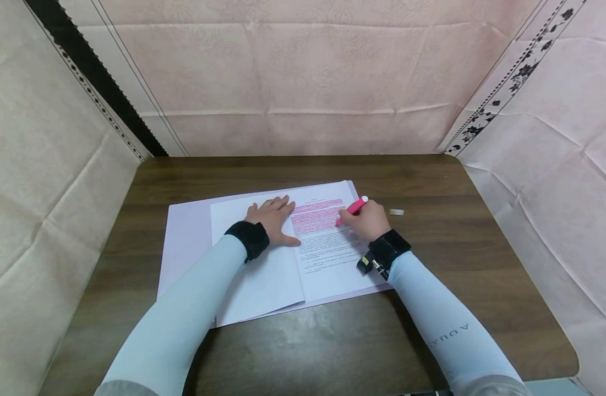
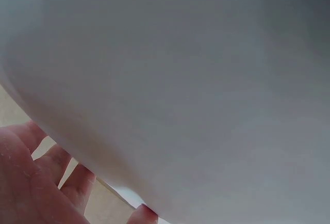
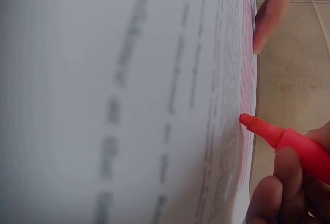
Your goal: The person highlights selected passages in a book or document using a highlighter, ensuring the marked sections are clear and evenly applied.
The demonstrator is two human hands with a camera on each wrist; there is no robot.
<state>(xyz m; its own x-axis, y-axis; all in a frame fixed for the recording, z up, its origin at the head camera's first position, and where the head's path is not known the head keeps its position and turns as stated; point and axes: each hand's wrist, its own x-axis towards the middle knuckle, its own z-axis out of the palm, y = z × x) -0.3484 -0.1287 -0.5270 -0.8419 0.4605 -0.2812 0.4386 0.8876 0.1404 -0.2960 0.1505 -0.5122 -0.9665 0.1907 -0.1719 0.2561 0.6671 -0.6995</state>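
Observation:
A stapled-looking paper document (image 1: 332, 258) lies spread on the table, its right page printed with text. The upper lines on that page carry pink highlighter marks (image 1: 318, 216). My right hand (image 1: 368, 221) grips a pink highlighter (image 1: 356, 205); in the right wrist view the highlighter's tip (image 3: 245, 118) is right at the marked lines. My left hand (image 1: 273, 218) rests flat with spread fingers on the blank left page (image 1: 260, 280), its thumb reaching onto the printed page. In the left wrist view, fingertips (image 2: 82, 180) touch the paper, which fills most of that view.
Beneath the document lies a larger pale lavender sheet or folder (image 1: 184, 236). A small whitish piece (image 1: 397, 212) sits on the brown wooden table (image 1: 481, 264), right of my right hand. Cloth-like patterned sheets (image 1: 303, 82) enclose the table at the back and both sides.

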